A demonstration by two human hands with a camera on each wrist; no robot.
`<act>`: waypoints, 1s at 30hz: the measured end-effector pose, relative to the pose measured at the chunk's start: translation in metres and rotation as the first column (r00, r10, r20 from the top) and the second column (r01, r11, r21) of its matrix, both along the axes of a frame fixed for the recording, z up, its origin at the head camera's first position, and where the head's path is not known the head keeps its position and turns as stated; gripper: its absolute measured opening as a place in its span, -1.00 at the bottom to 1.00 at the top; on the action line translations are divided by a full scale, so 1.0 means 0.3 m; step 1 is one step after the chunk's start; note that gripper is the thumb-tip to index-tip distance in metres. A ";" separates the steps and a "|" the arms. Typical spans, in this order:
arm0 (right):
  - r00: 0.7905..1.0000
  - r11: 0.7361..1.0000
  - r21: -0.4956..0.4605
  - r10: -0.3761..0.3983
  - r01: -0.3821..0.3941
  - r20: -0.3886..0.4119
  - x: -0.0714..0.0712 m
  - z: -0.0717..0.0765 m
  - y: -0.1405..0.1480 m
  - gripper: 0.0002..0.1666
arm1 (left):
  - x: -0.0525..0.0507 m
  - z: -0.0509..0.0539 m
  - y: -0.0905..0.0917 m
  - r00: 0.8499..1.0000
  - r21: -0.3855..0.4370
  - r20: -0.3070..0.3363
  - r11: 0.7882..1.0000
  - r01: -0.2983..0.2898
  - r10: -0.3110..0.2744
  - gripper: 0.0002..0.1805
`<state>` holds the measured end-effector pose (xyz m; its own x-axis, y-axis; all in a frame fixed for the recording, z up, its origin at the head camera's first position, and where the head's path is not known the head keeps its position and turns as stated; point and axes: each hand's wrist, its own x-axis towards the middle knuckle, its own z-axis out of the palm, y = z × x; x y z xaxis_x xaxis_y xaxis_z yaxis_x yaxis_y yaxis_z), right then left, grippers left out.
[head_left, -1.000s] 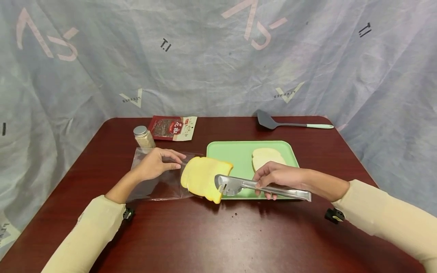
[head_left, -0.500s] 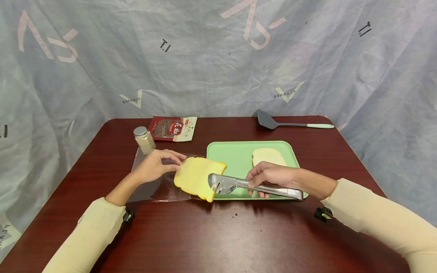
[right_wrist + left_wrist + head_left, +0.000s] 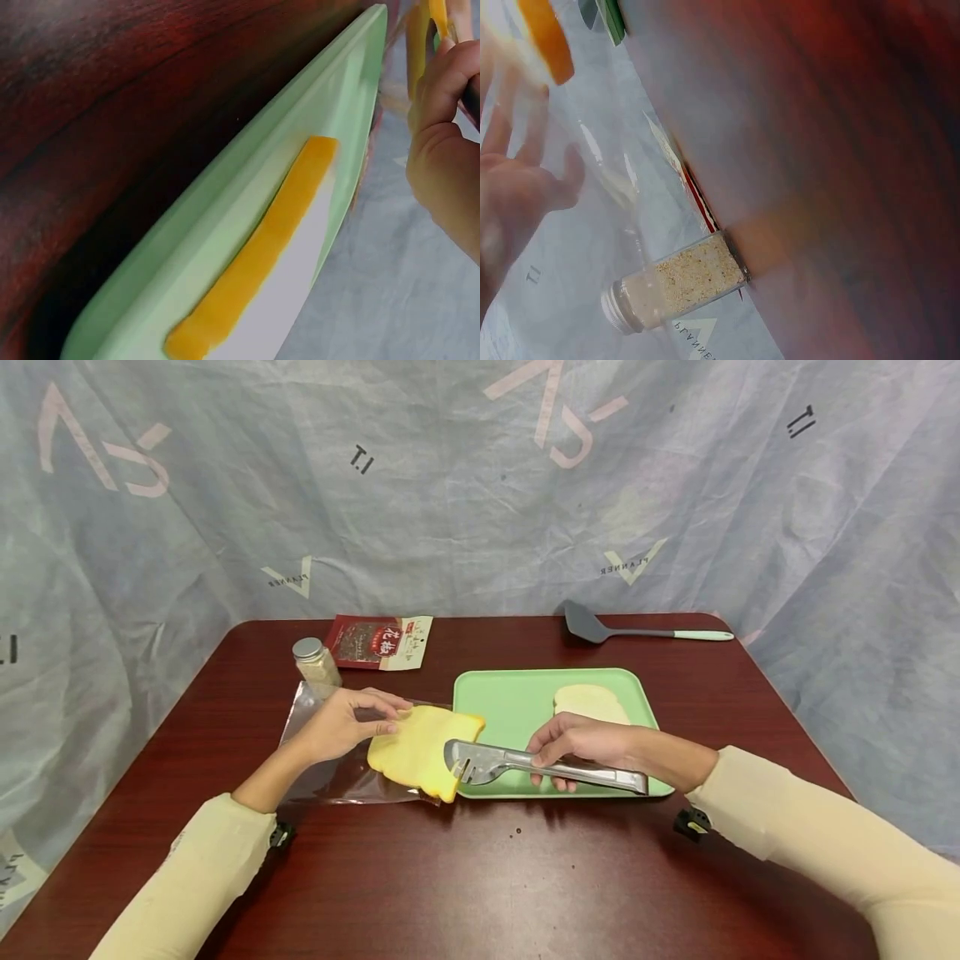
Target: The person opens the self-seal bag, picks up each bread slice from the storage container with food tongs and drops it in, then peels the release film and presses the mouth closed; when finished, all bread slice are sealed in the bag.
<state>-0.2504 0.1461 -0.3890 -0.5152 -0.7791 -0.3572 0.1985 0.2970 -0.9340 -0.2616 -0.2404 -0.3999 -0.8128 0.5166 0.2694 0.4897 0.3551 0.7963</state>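
Note:
My right hand (image 3: 577, 747) grips metal tongs (image 3: 487, 762) around the middle of their arms. The tongs clamp the right edge of a yellow bread slice (image 3: 416, 747), raised above the table. My left hand (image 3: 345, 722) holds the upper layer of a clear plastic bag (image 3: 322, 781) near its mouth, thumb and fingers close to the slice's upper left corner. The slice's left part lies at the bag's mouth; how far inside it is, I cannot tell. In the left wrist view, clear film hangs near the left hand (image 3: 525, 172).
A green tray (image 3: 502, 689) holds another bread slice (image 3: 588, 702), partly behind my right hand. A jar of pale grains (image 3: 317, 662) stands beyond the bag, near a red spice packet (image 3: 375, 642). A spatula (image 3: 637, 633) lies at the table's back right.
My right hand has moved left with the tongs and the bread slice, bringing the slice further over the bag and off the tray's edge. The left hand has stayed nearly still.

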 end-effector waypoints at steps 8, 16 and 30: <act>1.000 1.000 -0.015 -0.025 0.025 0.007 -0.032 -0.001 -0.047 -0.53 | -0.004 -0.006 0.018 0.999 0.008 -0.043 1.000 -0.008 0.009 -0.81; 1.000 0.999 -0.028 0.015 -0.015 -0.008 -0.029 -0.009 -0.083 -0.55 | -0.004 -0.011 0.026 1.000 0.021 -0.009 1.000 -0.013 0.013 -0.86; 1.000 0.999 -0.040 0.009 -0.008 0.017 -0.014 -0.005 -0.103 -0.55 | 0.010 -0.003 0.025 1.000 -0.025 -0.013 1.000 0.009 -0.009 -0.85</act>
